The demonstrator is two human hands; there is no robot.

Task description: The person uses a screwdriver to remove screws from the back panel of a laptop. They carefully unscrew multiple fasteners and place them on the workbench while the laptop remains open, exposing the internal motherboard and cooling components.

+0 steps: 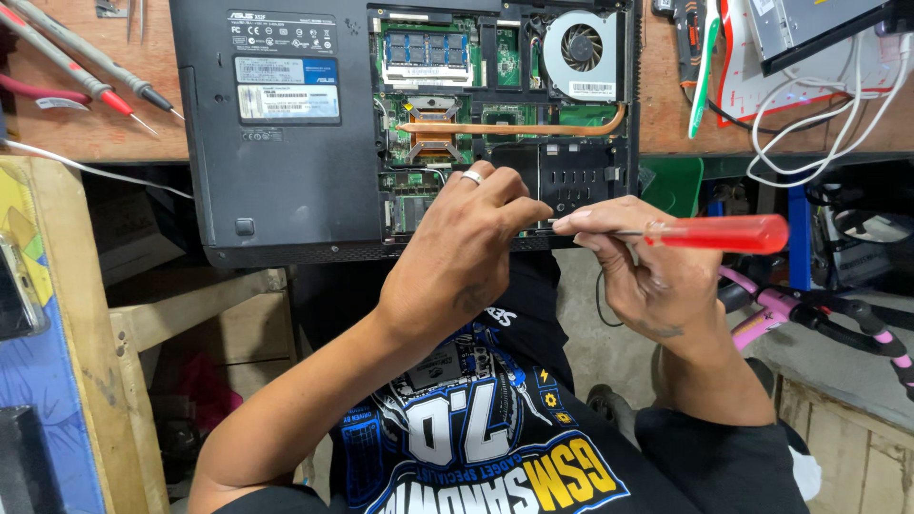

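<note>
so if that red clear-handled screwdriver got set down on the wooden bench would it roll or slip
The red clear-handled screwdriver would probably roll: its handle looks rounded and smooth, with no visible flats. The glossy plastic may be a bit slippery, though the right hand grips it firmly. It seems light and stiff, held level by a few fingers.

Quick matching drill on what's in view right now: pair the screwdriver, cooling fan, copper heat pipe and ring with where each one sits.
Things:
1. screwdriver
2. cooling fan
3. copper heat pipe
4. ring

Places:
A. top right corner of the opened laptop
B. on a finger of the left hand
C. held in the right hand, red handle pointing right
D. running across the board below the fan

Pairs: 1-C, 2-A, 3-D, 4-B
</note>
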